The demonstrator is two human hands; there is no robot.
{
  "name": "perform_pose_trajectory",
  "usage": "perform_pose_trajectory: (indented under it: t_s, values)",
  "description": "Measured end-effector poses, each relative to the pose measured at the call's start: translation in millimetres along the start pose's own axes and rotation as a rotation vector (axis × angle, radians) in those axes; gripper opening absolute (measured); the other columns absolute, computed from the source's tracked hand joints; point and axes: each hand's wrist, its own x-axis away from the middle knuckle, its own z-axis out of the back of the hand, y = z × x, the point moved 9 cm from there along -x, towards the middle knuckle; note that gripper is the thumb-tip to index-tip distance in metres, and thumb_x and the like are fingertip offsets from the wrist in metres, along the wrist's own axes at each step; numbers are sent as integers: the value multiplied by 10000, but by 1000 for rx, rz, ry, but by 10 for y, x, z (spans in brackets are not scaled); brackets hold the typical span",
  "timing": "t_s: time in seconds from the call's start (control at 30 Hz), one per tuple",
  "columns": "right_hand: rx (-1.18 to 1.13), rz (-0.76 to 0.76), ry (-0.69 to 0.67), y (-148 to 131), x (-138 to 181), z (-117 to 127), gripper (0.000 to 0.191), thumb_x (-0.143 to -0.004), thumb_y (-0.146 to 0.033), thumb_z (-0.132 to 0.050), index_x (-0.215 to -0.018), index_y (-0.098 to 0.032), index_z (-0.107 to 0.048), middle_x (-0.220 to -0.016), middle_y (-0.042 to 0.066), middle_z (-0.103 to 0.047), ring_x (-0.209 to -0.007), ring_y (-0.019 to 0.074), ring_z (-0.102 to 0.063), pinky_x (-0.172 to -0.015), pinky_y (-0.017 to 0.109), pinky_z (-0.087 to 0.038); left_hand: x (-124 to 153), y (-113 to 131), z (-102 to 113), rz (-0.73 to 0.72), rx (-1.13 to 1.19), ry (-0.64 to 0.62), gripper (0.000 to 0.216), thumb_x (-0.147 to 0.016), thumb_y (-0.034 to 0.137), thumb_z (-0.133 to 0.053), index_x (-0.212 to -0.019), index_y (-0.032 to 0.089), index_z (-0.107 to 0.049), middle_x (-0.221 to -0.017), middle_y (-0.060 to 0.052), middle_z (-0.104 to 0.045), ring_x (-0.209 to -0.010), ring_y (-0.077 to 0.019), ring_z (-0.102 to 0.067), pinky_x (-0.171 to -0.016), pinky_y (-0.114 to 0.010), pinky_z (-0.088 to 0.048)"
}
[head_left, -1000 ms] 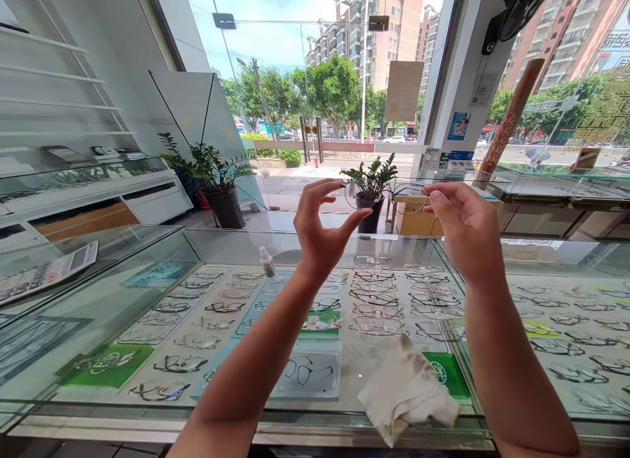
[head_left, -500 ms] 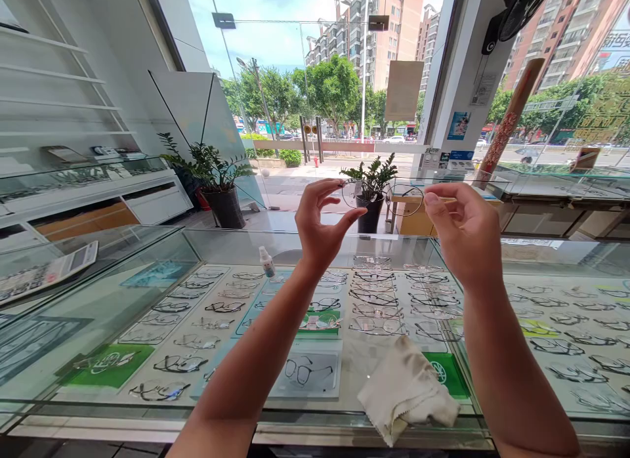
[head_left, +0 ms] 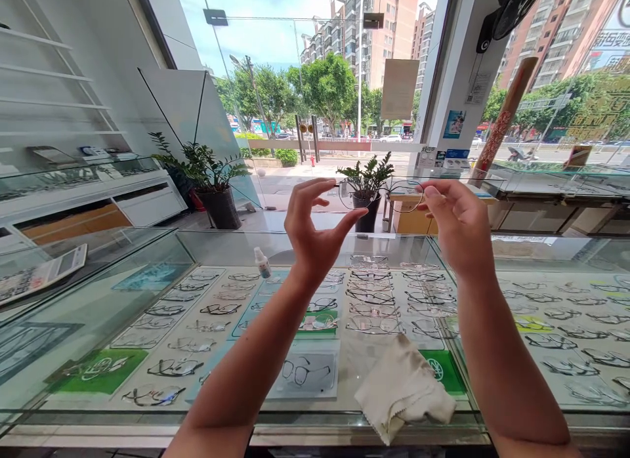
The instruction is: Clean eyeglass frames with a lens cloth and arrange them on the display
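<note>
A pair of thin, dark-rimmed eyeglasses is raised above the glass counter, held between both hands. My left hand curves round the left lens, forefinger at its upper rim and thumb near its lower edge. At the other side, my right hand pinches the outer end of the frame between thumb and fingers. The temples are hard to make out. Below, a crumpled beige cleaning cloth lies on the counter top near its front edge. A small white spray bottle stands upright left of my forearm.
Many eyeglass frames lie in rows inside the glass display counter. A calculator rests at the left. Potted plants stand beyond the counter, before the glass doors. Another display case is at the back right.
The whole view has shifted slightly, so things sit a little further left. Both hands keep the eyeglasses raised in nearly the same pose.
</note>
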Motion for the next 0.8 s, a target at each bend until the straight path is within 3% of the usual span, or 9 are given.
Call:
perform_pose_trajectory:
  t_s: [0.43,0.67,0.8]
  values:
    - [25,62,38,-126,39,-3,303,-1035,-555,-647,-1128,-278,-730,-1070,53,-787,-907,230,-764,-765,396,-619,10,-28,7,-58,65,44,570,-834,452,-927,-1295,328,-614,-1242,-56,-728,-1164,-251,-736,-769,-368,-654]
    - [44,-13,85,-71,67,2,307,-1018,-563,-684,-1037,-260,-734,-943,49,-774,-824,220,-750,-655,364,-580,87,-235,-123,140,127,-21,559,-831,472,-931,-1269,297,-631,-1219,-59,-742,-1147,-233,-752,-810,-345,-653]
    - [76,-29,110,-49,72,13,327,-1014,-568,-696,-1011,-244,-736,-937,58,-780,-901,235,-754,-714,378,-591,115,-279,-169,204,150,-49,549,-800,442,-960,-1225,274,-657,-1184,-55,-763,-1113,-220,-764,-802,-323,-645]
